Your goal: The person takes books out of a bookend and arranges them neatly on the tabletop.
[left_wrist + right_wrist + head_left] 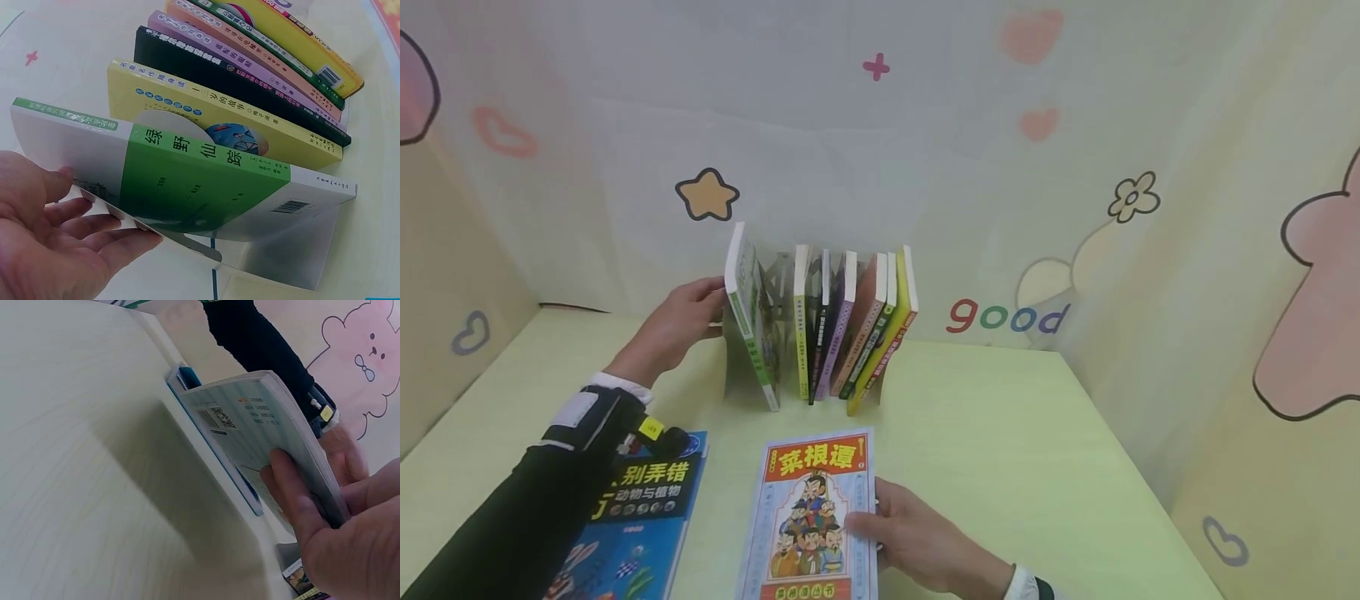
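Flat book [642,537] on table [1000,442], front-left of book row [837,342]

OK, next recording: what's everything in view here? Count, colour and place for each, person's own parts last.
Table: one, pale yellow, across the foreground
Standing books: seven, mixed (green-and-white, yellow, black, purple, peach, green, yellow-and-red), row at the back
Bookend: at least one, grey, beside the row's left-end book
Cartoon-cover book: one, pale blue and red, front middle
Flat book: one, blue and black, front left
Backdrop: sheet count unclear, pale with coloured prints, behind
Left sleeve: one, dark, front left
Left grip: one, bare hand, at the row's left end
Right grip: one, bare hand, holding the cartoon-cover book
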### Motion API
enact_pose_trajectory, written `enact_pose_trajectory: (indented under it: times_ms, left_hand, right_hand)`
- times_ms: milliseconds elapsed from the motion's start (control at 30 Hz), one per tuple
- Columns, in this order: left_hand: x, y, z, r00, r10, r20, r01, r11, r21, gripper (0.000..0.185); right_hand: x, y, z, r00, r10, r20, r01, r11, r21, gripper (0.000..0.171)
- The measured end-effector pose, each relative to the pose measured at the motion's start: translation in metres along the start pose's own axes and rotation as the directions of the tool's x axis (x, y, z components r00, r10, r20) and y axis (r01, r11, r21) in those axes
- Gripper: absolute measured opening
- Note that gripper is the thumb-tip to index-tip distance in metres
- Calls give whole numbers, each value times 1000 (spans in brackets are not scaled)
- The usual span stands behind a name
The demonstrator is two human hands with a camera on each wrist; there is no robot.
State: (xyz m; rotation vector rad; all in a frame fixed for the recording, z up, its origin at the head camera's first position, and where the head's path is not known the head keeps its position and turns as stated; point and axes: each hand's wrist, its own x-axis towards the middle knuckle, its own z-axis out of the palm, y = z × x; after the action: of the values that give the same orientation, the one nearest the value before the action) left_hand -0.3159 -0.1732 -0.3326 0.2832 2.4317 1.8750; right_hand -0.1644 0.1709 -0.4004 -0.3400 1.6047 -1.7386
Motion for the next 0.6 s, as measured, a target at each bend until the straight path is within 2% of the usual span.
enact_pose_trajectory:
  times_ms: [400,600]
  left_hand:
    - [1,-1,3,999,-17,-32,17,1000,5,57]
    - [1,-2,3,999,-16,-37,16,1000,-2,57]
  right_hand:
    - [25,12,9,996,75,-41,-77,996,-38,49]
    - [34,18,10,996,81,-46,-84,994,-67,45]
